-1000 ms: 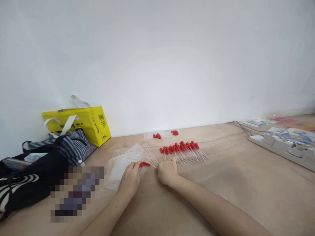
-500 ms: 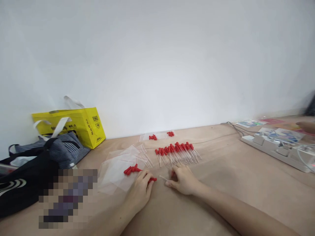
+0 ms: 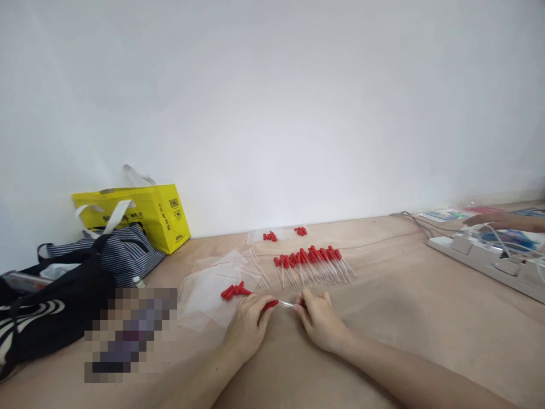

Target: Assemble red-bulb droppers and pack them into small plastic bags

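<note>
My left hand [image 3: 251, 321] is closed on a red rubber bulb [image 3: 271, 305]. My right hand [image 3: 317, 318] pinches a thin clear dropper tube [image 3: 286, 304], whose left end meets the bulb's mouth; how deep it sits inside I cannot tell. Beyond my hands lies a row of droppers [image 3: 315, 264], clear tubes with red bulbs on their far ends. Left of the row are a few loose tubes [image 3: 260, 270]. Several loose red bulbs [image 3: 233, 291] rest on clear zip bags [image 3: 202, 292] beside my left hand.
Near the wall lie bags with more red bulbs [image 3: 269, 236]. At left stand a yellow bag [image 3: 174, 218], a striped bag [image 3: 142, 255] and a black bag [image 3: 55, 318]. A white power strip [image 3: 489, 270] with cables sits at right, another person's hand [image 3: 489, 220] behind it.
My hands have come together, and the tube that was apart from the bulb now meets its mouth. Another person's hand has reached further in at right. The view has shifted slightly.
</note>
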Demonstrator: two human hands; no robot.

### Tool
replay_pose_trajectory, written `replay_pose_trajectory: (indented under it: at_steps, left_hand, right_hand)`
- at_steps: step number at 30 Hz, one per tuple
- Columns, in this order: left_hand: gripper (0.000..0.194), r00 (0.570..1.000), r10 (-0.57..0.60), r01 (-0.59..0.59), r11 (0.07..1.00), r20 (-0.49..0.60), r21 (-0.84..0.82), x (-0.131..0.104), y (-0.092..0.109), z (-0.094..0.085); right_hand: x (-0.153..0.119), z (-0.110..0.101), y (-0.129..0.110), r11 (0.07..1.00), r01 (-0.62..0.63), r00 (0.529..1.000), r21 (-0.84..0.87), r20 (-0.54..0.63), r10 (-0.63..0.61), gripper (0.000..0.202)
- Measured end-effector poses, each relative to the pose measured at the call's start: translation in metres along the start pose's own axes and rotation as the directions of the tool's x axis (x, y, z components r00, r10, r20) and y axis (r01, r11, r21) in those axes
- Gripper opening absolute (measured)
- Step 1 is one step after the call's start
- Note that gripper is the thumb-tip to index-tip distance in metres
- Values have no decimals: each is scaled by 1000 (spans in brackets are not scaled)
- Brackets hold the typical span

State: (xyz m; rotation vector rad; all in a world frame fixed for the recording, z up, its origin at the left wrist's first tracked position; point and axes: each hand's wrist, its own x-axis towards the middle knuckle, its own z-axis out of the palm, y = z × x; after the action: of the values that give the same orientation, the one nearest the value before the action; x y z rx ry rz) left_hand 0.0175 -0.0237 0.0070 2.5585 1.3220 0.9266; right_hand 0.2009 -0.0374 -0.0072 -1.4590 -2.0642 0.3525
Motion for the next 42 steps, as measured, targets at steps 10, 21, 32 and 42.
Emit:
replay_pose_trajectory:
  at_steps: [10, 21, 32, 42]
  left_hand:
    - [17, 995, -22, 17, 999, -97, -51, -5, 3, 5]
    - [22, 991, 124, -124, 992, -40, 24, -7, 12, 1]
    - [25, 989, 146, -145, 989, -27, 42, -8, 18, 1]
    - [13, 999, 30, -27, 998, 39, -52, -2, 0, -3]
  right_hand:
    - [0, -2, -2, 990, 96, 995, 106, 23, -99, 18]
    - [0, -14, 2, 933, 323, 944, -156, -9, -329, 20]
    - [1, -4, -6, 962, 267, 964, -46, 14, -267, 26]
    - [11, -17, 1, 953, 209, 962, 221, 128, -241, 18]
